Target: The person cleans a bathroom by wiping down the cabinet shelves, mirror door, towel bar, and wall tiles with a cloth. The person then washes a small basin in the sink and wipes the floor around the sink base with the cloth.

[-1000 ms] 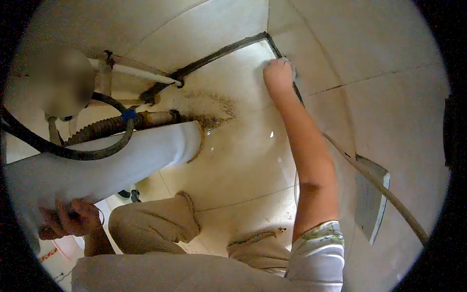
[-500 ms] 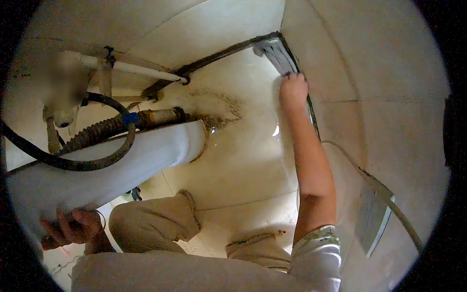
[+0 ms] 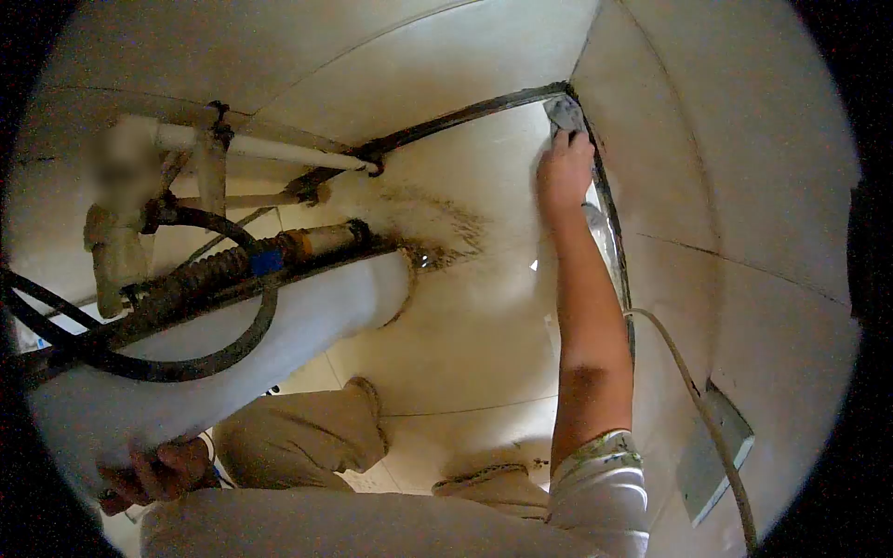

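Note:
My right hand reaches forward to the far corner of the floor. Its fingers are closed on a crumpled grey rag, pressed against the floor beside the dark joint where floor and wall meet. At the lower left, my left hand is by the white ceramic pedestal, its fingers bent and apart, seemingly resting against it. Shadow hides part of that hand, and I see no object in it.
A black hose loops over the pedestal, near a dirty corrugated drain pipe. A white pipe runs to the back wall. On the right wall, a cable hangs past a cover plate. Dark grime marks the floor.
The grey rag, stretched along the corner before, now shows as a smaller bunch at my right fingertips. The view has shifted slightly. My left hand stays by the pedestal.

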`<state>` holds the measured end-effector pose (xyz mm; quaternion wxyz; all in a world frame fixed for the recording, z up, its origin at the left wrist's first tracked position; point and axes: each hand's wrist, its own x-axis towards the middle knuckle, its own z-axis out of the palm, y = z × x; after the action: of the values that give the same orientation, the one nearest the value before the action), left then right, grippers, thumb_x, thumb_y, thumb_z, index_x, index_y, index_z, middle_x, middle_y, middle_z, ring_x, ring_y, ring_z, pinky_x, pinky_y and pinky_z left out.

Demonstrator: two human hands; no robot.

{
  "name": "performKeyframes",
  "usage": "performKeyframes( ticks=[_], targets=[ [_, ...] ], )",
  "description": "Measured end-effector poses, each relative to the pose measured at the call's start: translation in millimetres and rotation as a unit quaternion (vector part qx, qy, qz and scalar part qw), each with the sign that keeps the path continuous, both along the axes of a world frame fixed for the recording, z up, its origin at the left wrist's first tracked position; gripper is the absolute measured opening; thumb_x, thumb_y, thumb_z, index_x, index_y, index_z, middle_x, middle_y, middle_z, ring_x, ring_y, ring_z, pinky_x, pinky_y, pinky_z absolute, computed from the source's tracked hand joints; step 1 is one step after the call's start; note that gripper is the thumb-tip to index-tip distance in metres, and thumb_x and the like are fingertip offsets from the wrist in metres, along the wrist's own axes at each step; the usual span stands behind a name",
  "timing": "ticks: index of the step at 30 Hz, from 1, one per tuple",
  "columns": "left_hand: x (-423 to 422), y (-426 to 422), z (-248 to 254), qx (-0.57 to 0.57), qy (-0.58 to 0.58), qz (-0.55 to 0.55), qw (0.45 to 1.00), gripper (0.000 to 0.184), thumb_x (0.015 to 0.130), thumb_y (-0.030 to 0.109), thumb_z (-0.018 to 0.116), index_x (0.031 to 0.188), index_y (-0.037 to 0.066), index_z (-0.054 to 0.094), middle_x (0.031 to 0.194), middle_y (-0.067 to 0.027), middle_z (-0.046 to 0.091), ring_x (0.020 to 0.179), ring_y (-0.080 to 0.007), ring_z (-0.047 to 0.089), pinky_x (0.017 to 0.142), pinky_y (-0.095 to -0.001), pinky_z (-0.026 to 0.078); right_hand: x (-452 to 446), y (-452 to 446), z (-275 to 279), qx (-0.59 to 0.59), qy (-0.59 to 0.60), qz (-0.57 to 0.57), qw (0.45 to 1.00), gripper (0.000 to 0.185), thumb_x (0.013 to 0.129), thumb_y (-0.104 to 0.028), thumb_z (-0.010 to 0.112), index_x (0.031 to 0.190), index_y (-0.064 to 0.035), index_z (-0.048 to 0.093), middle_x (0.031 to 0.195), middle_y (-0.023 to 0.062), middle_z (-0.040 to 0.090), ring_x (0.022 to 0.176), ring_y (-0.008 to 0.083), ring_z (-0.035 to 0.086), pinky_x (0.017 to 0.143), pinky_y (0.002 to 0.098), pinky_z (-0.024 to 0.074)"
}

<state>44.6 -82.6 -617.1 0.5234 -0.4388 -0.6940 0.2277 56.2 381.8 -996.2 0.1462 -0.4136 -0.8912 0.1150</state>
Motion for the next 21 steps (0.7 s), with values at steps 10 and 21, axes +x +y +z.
performKeyframes(
  ticks=[10, 21],
  targets=[
    [-3, 6, 0, -0.016, -0.003, -0.007, 1.0, 0.021, 0.094, 0.024, 0.047, 0.11, 0.012, 0.054, 0.11, -0.0142, 0.055, 0.112, -0.0406, 0.045, 0.093, -0.0565, 0.026, -64, -79, -3, -0.23, 0.062, 0.11, 0.965, 0.027, 0.088, -0.018, 0.049, 0.111, -0.0042, 0.048, 0.106, 0.0199, 0.052, 0.097, 0.0413, 0.054, 0.079, 0.0496, 0.0499],
    [-1, 10, 7, -0.027, 0.019, -0.019, 0.999, 0.021, 0.095, 0.023, 0.046, 0.112, 0.013, 0.052, 0.11, -0.014, 0.054, 0.111, -0.0412, 0.046, 0.094, -0.0588, 0.026, -5, -39, 3, -0.012, -0.06, 0.154, 0.986, 0.026, 0.079, -0.014, 0.055, 0.103, -0.0117, 0.064, 0.101, 0.0133, 0.058, 0.092, 0.0306, 0.055, 0.076, 0.0434, 0.045]
  ],
)
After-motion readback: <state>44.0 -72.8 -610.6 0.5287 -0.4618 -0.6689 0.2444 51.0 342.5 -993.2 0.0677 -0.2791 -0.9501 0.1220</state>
